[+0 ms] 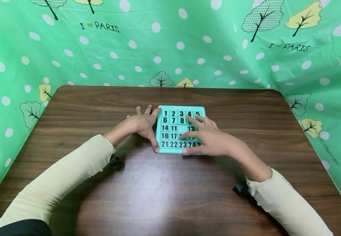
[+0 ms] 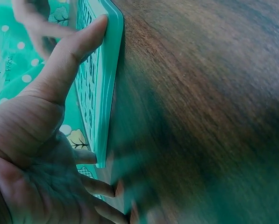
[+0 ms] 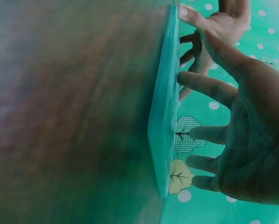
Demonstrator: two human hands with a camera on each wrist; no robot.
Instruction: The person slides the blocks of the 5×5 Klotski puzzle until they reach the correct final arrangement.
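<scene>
Turquoise number board (image 1: 177,128), flat, top pointing away

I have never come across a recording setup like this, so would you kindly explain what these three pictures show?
There is no machine here: the work is done by a person's bare left hand and bare right hand. The wide picture comes from a camera worn on the head, looking forward and down. The other two come from cameras on the left and right wrists, each viewing its own hand's work.

On the dark brown wood-grain table lies a flat turquoise number board, with one blank space in its number grid.

The left hand touches the board's left side with thumb and forefinger spread along it. The right hand spreads over the right side; which of its fingertips actually touch is hard to tell. Neither hand lifts anything.
</scene>
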